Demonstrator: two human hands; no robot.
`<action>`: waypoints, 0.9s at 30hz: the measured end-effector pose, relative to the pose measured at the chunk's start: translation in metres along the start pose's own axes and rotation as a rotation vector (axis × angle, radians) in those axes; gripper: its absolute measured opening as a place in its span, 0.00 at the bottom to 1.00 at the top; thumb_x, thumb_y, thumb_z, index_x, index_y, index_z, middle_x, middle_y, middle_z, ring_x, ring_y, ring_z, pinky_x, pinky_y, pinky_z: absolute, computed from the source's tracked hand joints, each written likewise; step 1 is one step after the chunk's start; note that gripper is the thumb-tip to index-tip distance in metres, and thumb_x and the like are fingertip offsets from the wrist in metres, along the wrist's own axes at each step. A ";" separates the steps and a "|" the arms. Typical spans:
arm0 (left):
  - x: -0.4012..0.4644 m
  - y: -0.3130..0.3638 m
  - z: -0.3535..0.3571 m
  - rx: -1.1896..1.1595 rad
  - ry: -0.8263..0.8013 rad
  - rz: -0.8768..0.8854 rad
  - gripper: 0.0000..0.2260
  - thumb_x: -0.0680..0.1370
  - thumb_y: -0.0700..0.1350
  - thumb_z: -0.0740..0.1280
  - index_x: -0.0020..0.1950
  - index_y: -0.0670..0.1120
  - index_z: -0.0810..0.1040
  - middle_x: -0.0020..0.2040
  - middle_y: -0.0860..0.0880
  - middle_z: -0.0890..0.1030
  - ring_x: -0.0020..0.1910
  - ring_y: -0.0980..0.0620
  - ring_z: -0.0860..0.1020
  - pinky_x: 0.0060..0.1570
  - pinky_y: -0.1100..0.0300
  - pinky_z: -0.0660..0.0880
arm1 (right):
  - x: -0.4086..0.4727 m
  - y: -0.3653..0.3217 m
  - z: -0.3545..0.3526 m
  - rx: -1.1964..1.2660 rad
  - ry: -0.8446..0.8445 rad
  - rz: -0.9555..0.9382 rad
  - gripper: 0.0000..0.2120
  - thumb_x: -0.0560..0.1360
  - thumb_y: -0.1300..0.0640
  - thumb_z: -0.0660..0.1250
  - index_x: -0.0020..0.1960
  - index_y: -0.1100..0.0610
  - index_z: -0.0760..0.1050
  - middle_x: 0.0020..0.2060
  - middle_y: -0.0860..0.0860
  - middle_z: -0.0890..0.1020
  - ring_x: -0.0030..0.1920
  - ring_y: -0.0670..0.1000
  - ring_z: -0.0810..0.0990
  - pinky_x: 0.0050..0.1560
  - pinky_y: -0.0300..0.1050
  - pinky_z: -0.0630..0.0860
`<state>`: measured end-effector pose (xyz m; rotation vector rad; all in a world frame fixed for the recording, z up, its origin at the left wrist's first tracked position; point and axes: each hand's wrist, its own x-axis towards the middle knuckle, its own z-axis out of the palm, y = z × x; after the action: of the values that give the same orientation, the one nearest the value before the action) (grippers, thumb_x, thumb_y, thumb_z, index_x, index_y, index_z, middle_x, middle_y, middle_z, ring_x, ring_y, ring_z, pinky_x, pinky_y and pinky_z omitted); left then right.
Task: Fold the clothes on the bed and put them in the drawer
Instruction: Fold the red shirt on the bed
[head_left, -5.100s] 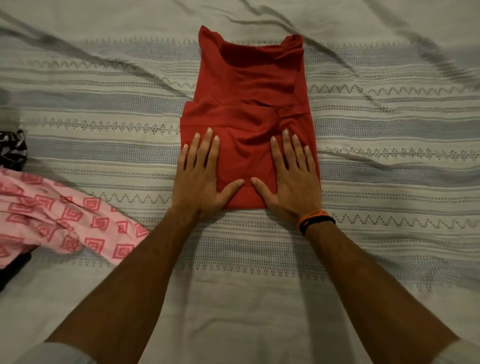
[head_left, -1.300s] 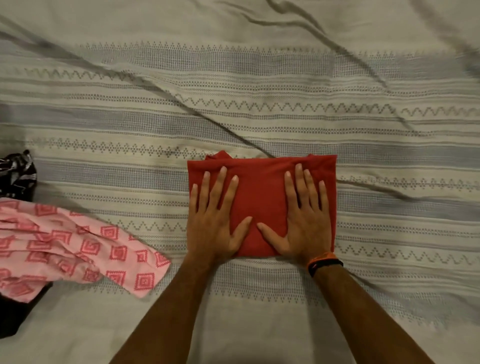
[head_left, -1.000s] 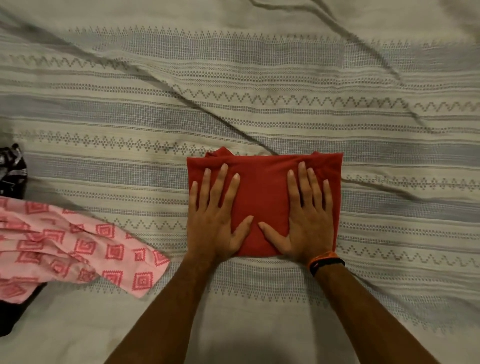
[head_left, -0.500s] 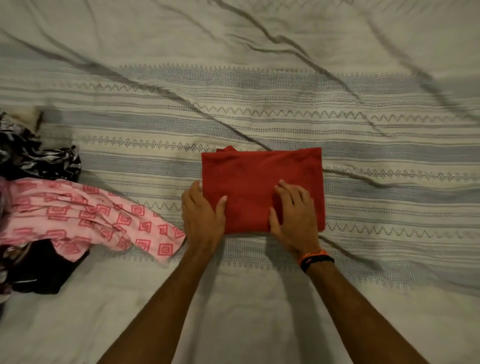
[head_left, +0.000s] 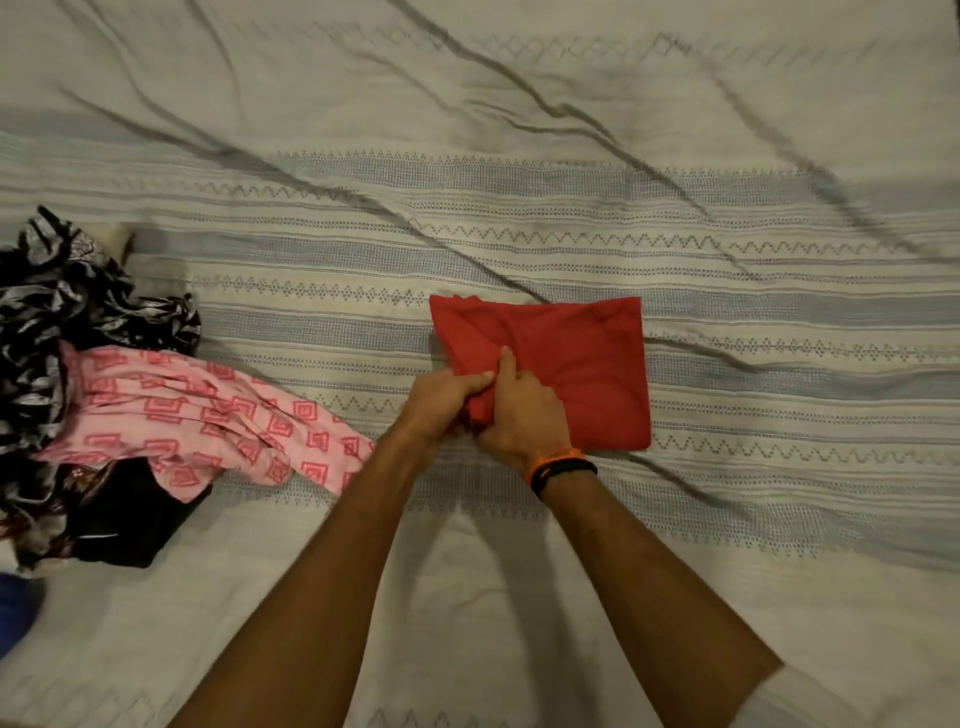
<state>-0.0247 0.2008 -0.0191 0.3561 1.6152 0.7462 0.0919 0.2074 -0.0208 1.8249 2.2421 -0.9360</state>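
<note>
A red garment (head_left: 582, 358), folded into a small rectangle, lies on the striped bedsheet (head_left: 519, 218) right of centre. Both hands meet at its near left corner. My left hand (head_left: 441, 397) grips that corner, fingers curled round the bunched red cloth. My right hand (head_left: 522, 415), with an orange and black wristband, grips the same corner from the right, thumb pointing up on the fabric. The corner is lifted and creased; the garment's right part stays flat on the sheet.
A pile of unfolded clothes sits at the left edge: a pink garment with red diamond print (head_left: 208, 415), a black-and-white patterned one (head_left: 62, 301) and a black one (head_left: 130, 525). Something blue (head_left: 13, 603) shows at the lower left.
Over five seconds the long red garment got folded in half. In the last half second both hands slid to its near left corner and gripped it. The view shifted, showing more of the pile.
</note>
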 end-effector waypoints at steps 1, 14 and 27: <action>-0.006 0.002 0.002 -0.020 -0.040 0.017 0.06 0.76 0.47 0.72 0.45 0.45 0.81 0.34 0.51 0.81 0.31 0.54 0.78 0.29 0.63 0.72 | 0.003 -0.002 -0.003 -0.025 0.034 0.013 0.43 0.71 0.55 0.72 0.78 0.60 0.53 0.61 0.61 0.76 0.59 0.64 0.77 0.56 0.53 0.74; -0.043 -0.018 -0.024 -0.495 -0.215 -0.070 0.19 0.79 0.60 0.65 0.53 0.43 0.80 0.48 0.45 0.84 0.47 0.43 0.83 0.47 0.51 0.80 | -0.046 0.048 -0.100 1.625 0.068 0.066 0.18 0.74 0.69 0.68 0.63 0.61 0.78 0.57 0.56 0.84 0.57 0.55 0.83 0.53 0.48 0.81; -0.002 -0.075 -0.030 -0.036 0.030 -0.162 0.14 0.74 0.50 0.75 0.55 0.43 0.83 0.49 0.48 0.86 0.48 0.51 0.83 0.41 0.60 0.80 | -0.051 0.150 -0.010 1.079 0.309 0.736 0.31 0.56 0.43 0.84 0.54 0.56 0.82 0.47 0.50 0.85 0.50 0.51 0.83 0.52 0.47 0.79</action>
<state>-0.0396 0.1361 -0.0647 0.1864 1.6351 0.6582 0.2466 0.1827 -0.0486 3.0034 0.8598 -1.9218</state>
